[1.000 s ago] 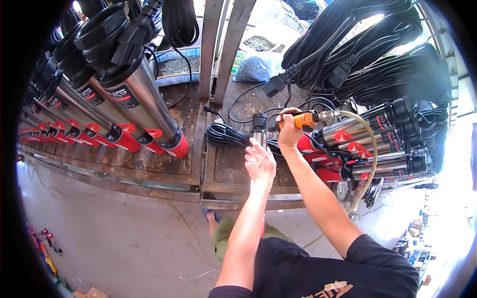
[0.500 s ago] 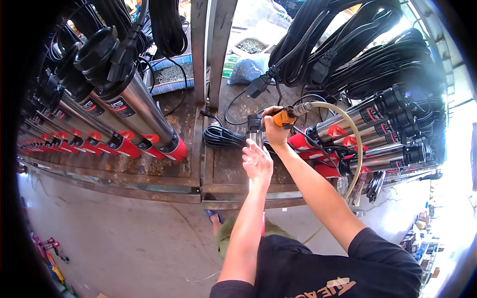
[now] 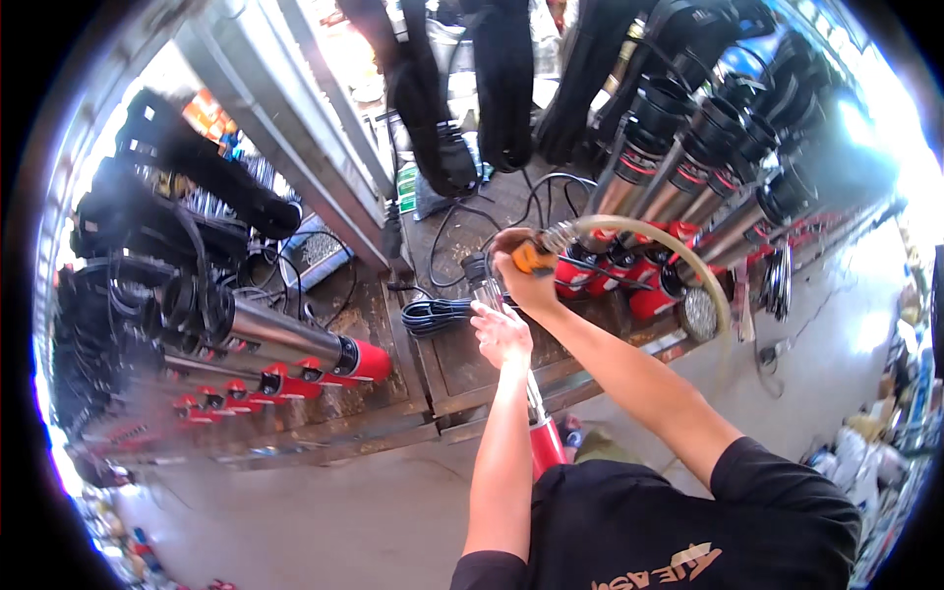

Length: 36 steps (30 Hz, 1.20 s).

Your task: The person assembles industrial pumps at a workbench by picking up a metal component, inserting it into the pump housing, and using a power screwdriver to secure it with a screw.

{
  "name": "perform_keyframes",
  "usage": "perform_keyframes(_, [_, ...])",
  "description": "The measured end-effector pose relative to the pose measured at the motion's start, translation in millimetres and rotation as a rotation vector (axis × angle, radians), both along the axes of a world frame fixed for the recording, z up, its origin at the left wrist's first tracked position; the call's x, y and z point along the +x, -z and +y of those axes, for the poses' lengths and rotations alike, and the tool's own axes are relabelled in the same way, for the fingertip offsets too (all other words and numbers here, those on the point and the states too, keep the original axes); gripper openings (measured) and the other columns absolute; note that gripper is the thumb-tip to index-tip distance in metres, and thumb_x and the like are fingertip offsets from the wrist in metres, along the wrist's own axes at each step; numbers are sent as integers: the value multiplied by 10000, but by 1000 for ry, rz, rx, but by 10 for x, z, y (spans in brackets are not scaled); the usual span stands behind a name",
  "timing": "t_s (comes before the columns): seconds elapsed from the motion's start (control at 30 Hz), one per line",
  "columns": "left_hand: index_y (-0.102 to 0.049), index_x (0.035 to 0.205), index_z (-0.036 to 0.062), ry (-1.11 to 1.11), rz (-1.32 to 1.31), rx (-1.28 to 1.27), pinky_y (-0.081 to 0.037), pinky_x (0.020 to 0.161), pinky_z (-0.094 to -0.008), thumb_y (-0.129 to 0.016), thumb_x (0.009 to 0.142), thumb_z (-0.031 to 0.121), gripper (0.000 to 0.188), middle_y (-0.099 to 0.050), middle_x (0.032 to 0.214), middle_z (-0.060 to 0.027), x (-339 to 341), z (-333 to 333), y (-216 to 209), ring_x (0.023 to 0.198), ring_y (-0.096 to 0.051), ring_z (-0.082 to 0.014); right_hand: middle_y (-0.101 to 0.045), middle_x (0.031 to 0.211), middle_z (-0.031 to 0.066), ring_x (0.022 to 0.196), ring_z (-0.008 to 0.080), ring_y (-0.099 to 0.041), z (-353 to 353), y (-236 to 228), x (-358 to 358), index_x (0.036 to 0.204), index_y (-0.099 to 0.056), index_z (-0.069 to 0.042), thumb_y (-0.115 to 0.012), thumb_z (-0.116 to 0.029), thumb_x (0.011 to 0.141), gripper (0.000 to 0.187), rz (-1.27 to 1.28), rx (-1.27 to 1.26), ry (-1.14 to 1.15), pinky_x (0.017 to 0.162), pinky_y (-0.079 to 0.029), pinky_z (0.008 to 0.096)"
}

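Observation:
A slim steel pump [image 3: 536, 398] with a black top and a red lower end lies tilted across the bench edge, its red end close to my body. Around its barrel, just below the black top, my left hand [image 3: 503, 336] is closed. My right hand [image 3: 528, 283] grips an orange air tool [image 3: 534, 258] beside the pump's top end. The tool's working tip is hidden behind the hand. A pale air hose [image 3: 703, 264] curves from the tool's metal fitting to the right and down. Left of my left hand rests a coiled black cable [image 3: 435, 315] on the bench.
Several steel pumps with red ends [image 3: 359, 361] lie in a row at left; more pumps [image 3: 629, 192] lean at right. Black cable bundles [image 3: 500, 84] hang along the back. A metal post [image 3: 285, 118] rises from the bench [image 3: 393, 379]. A tray of small parts [image 3: 320, 251] stands behind.
My view has swung, so the bench and post appear slanted. The pump's red end now shows below my left hand. Both hands keep their holds.

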<state>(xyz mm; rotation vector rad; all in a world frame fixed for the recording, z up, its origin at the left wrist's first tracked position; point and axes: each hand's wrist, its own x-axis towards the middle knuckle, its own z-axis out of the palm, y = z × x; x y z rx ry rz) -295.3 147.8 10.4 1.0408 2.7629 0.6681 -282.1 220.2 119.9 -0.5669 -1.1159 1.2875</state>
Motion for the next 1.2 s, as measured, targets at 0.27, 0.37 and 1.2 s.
perform_keyframes(0.27, [-340, 1435, -57, 401, 272, 326, -283, 1105, -551, -691, 878, 225, 717, -435, 1390, -272, 557, -355, -536, 1339, -372, -437, -643, 799, 73, 709, 175, -650, -1539, -237, 2710, 902, -645, -24, -661, 36, 778, 138, -604, 108, 363, 677, -520, 292])
perform_keyframes(0.37, [-591, 1169, 27, 1112, -21, 365, -379, 1008, -519, -646, 876, 139, 318, -585, 1187, -186, 1535, -313, -671, 1183, -501, -394, -645, 781, 97, 692, 211, -654, -2198, 19, 3290, 880, -639, -9, -645, 56, 741, 153, -532, -47, 660, 690, -536, 309])
perform_keyframes(1.2, [-683, 957, -53, 951, -1018, -433, -573, 623, -327, -680, 926, 81, 138, -725, 829, -121, 3786, 1784, 206, 667, -693, -212, -652, 843, 80, 720, 145, -648, -3329, 276, 4184, 923, -629, 1, -629, 63, 740, 193, -378, -291, 1070, 671, -540, 267])
